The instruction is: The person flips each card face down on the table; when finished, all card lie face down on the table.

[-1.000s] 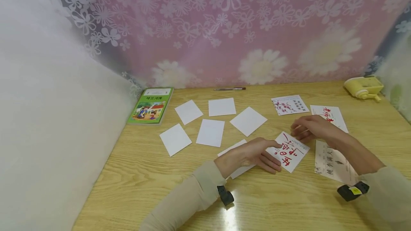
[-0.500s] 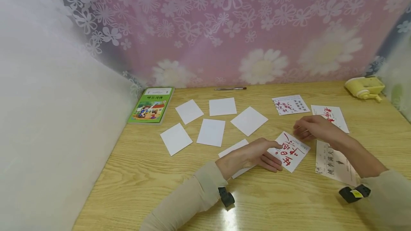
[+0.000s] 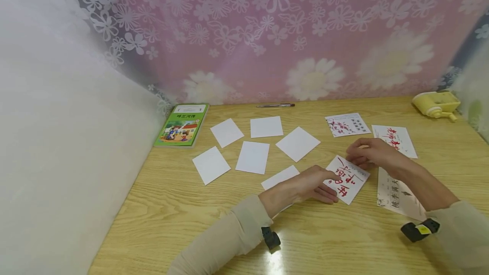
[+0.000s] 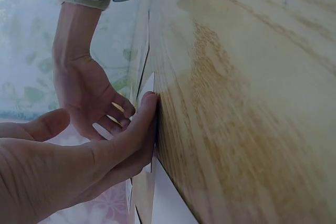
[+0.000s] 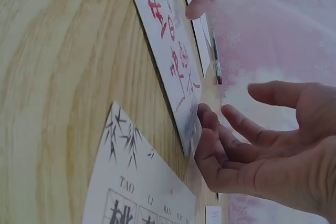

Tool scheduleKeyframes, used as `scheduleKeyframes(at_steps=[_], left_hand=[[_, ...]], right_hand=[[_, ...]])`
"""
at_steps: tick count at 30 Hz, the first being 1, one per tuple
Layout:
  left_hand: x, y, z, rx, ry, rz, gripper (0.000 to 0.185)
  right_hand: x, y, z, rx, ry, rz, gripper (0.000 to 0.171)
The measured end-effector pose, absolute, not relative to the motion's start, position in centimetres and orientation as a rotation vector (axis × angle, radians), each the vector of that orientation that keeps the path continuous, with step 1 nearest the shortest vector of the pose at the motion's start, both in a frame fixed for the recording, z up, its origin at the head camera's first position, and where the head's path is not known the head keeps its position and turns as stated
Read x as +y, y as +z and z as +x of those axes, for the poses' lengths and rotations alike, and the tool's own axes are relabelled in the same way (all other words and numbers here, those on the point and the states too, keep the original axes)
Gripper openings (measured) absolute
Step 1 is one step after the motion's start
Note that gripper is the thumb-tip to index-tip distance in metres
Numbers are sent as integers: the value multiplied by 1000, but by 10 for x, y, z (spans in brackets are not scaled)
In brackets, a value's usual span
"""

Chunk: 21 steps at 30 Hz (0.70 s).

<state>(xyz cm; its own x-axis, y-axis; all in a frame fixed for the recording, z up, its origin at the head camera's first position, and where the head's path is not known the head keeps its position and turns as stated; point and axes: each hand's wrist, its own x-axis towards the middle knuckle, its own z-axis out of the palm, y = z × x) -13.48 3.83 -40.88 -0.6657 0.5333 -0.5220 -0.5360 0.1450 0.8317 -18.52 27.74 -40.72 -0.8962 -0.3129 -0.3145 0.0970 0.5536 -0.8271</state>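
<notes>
A white card with red brush characters (image 3: 348, 180) lies on the wooden table (image 3: 191, 207). My left hand (image 3: 330, 191) rests flat on the card's near left part, fingers straight and pressing it down. My right hand (image 3: 353, 160) touches the card's far right edge with loosely bent fingertips (image 5: 206, 125), thumb held apart. In the right wrist view the card (image 5: 169, 56) stretches away towards the left hand's fingertips (image 5: 202, 4). In the left wrist view the left fingers (image 4: 137, 124) press down, and the right hand (image 4: 92, 100) is just beyond them.
Several blank white cards (image 3: 252, 157) lie mid-table, and another (image 3: 280, 176) lies partly under my left wrist. A green book (image 3: 181, 125) sits far left, a pen (image 3: 275, 105) by the flowered wall, a yellow device (image 3: 435, 104) far right. Printed cards (image 3: 347, 124) (image 3: 394, 139) (image 3: 397, 194) surround my right arm.
My right hand's fingertips have settled lower onto the red-character card's far edge. The left hand has stayed pressed on the card, which has barely shifted.
</notes>
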Motion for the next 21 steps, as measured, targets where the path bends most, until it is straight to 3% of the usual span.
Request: scheduleKeyframes(at_steps=[6, 13, 18, 21], left_hand=[[37, -411, -136, 1578, 1677, 6, 34], [37, -419, -135, 1547, 1810, -123, 28], [35, -427, -140, 1510, 1881, -159, 43], [35, -427, -141, 1467, 1903, -147, 40]], right_hand=[[278, -410, -186, 2368, -1274, -246, 50], [280, -406, -185, 2400, -1260, -253, 42], [287, -399, -185, 2404, -1317, -220, 41], [291, -398, -186, 2390, -1383, -204, 41]])
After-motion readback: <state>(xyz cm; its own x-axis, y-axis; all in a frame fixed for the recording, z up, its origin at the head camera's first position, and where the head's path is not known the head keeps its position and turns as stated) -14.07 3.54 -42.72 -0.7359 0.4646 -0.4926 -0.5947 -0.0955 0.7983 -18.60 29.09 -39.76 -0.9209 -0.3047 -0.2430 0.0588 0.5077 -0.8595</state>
